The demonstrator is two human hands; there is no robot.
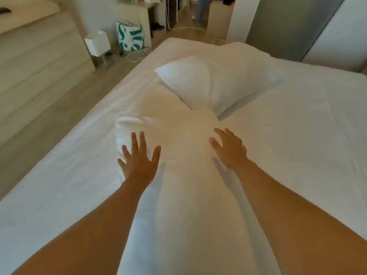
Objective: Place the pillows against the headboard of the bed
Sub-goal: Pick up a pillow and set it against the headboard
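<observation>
from my feed both forearms run off the bottom edge, so i see nothing above the elbows. the near pillow (178, 175) is cut off there too, and its lower part sits hidden between the arms. the bed (297, 155) spills past the right and bottom edges; no headboard falls in frame. the far pillow (198, 84) is smeared soft, seams unreadable. a figure (200, 10) at the top edge is cropped, perhaps just legs. lettering on the bag (130, 36) is only partly legible.
</observation>
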